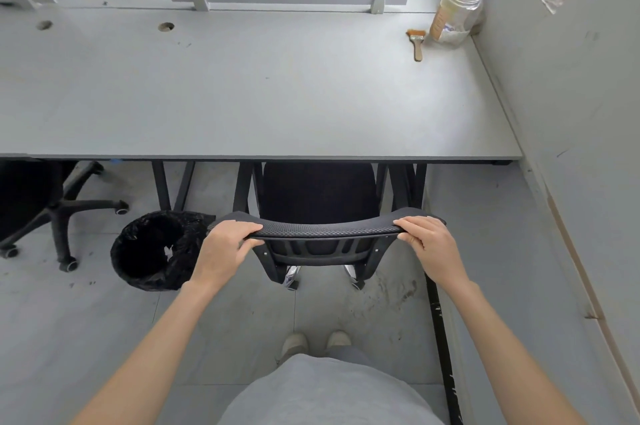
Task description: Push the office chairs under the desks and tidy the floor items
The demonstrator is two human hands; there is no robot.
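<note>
From the head view I have both hands on the office chair (320, 213): my left hand (227, 248) is wrapped over the left end of the backrest's top edge, fingers curled on top and thumb tucked beneath, and my right hand (427, 244) grips the right end the same way. Holding the two ends like that lets me steer the chair straight, I reckon, rather than letting it swivel. The seat is already partly beneath the front edge of the grey desk (242, 95), set between the black desk legs, while the backrest and rear castors sit out on the floor in front of my shoes. So this chair looks close to home; a short even push should finish it. Just left of it stands a bin lined with a black bag (156, 249), close enough that I'd watch the chair's base on that side. Farther left, a second chair (38, 209) sticks out from the desk with its star base exposed, likely my next job. On the desk's far right corner rest a jar (457, 13) and a paintbrush (416, 41).
</note>
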